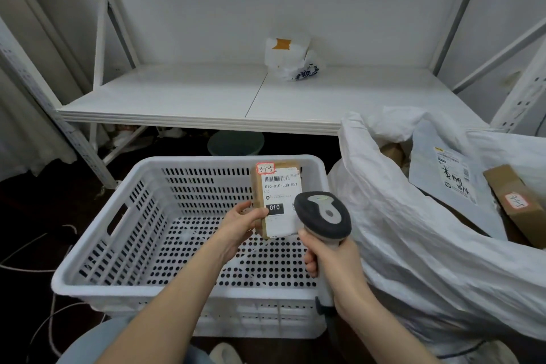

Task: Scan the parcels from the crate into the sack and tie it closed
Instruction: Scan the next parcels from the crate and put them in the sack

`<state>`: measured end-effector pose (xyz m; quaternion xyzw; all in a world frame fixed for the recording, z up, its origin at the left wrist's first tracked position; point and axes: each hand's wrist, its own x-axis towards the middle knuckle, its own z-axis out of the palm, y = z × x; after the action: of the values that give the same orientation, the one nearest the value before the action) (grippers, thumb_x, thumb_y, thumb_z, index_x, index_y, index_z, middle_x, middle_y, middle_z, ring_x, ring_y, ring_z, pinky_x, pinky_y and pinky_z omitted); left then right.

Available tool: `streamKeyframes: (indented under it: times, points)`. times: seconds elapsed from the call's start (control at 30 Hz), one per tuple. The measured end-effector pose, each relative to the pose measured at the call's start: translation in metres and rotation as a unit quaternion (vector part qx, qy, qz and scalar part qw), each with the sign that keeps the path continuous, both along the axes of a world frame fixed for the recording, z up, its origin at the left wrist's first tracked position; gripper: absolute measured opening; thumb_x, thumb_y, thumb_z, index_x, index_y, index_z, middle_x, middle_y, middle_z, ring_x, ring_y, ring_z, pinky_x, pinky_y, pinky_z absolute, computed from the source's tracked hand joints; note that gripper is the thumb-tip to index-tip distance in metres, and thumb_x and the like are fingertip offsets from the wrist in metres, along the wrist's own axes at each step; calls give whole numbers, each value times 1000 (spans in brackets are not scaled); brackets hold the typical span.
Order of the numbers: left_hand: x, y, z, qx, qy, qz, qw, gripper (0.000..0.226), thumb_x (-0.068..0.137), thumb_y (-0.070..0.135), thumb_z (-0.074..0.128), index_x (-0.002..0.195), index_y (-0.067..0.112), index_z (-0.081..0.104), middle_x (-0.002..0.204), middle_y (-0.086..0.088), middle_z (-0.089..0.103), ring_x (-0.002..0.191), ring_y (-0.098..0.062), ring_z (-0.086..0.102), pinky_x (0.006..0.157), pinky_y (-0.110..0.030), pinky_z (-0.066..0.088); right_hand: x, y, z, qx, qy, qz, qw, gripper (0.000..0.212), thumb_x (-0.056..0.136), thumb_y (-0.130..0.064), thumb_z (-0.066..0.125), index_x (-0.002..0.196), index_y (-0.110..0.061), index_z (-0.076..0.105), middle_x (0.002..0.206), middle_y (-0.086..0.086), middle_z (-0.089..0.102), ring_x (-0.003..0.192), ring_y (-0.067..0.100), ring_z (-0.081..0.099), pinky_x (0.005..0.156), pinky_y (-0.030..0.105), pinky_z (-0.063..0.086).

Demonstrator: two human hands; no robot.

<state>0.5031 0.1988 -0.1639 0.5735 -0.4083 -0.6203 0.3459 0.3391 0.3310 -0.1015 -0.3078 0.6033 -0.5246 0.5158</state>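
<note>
My left hand (240, 223) holds a small brown cardboard parcel (276, 195) upright over the white perforated crate (141, 216), its white barcode label facing me. My right hand (334, 266) grips the handle of a black and grey barcode scanner (323, 217), whose head sits just in front of the parcel's lower right corner. No other parcel shows on the crate's floor. To the right lies the open white woven sack (413, 230), holding a white mailer bag (443, 171) and a brown box (514, 204).
A white metal shelf (206, 97) stands behind the crate with a crumpled white bag (291, 57) on it. A green basin (236, 143) sits under the shelf. Thin cords (44, 260) lie on the dark floor at the left.
</note>
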Motion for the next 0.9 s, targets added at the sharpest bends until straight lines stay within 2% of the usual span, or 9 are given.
streamKeyframes:
  times: [0.17, 0.3, 0.53, 0.7, 0.8, 0.9]
  points:
    - [1, 2, -3, -2, 7, 5, 1000, 57, 81, 13, 72, 133, 17, 48, 105, 0, 69, 99, -20, 61, 76, -29, 41, 13, 16, 15, 3, -22, 26, 999, 18, 83, -13, 72, 69, -4, 65, 52, 7, 58, 45, 14, 51, 49, 26, 44]
    - [3, 2, -7, -7, -1, 8, 1000, 64, 80, 13, 74, 137, 15, 45, 109, -1, 67, 108, -22, 60, 81, -32, 41, 16, 21, 23, 11, -24, 37, 999, 23, 83, -9, 68, 61, -7, 62, 50, 7, 55, 43, 12, 48, 46, 24, 42]
    - [4, 0, -11, -3, -13, 16, 1000, 72, 79, 16, 75, 142, 13, 40, 112, 1, 63, 104, -16, 59, 90, -35, 42, 17, 23, 28, 30, -15, 41, 999, 26, 83, -9, 67, 57, -11, 61, 50, 6, 54, 42, 12, 47, 45, 22, 41]
    - [4, 0, -11, -2, -8, 19, 1000, 71, 80, 15, 75, 142, 12, 41, 113, -1, 65, 104, -18, 60, 76, -30, 41, 17, 24, 30, 35, -16, 45, 998, 27, 83, -9, 66, 57, -9, 60, 50, 6, 53, 41, 11, 46, 44, 22, 40]
    - [3, 2, -8, -2, -12, 13, 1000, 62, 83, 12, 71, 139, 10, 43, 106, 0, 66, 93, -14, 61, 67, -26, 39, 18, 24, 30, 35, -17, 40, 998, 25, 83, -8, 66, 59, -9, 60, 50, 6, 53, 42, 11, 46, 44, 22, 41]
    - [2, 2, -8, -1, -16, 10, 1000, 60, 85, 12, 69, 139, 9, 42, 111, -2, 66, 88, -11, 61, 64, -24, 38, 18, 23, 31, 36, -19, 37, 998, 25, 83, -7, 66, 59, -8, 60, 49, 5, 53, 41, 11, 46, 44, 22, 40]
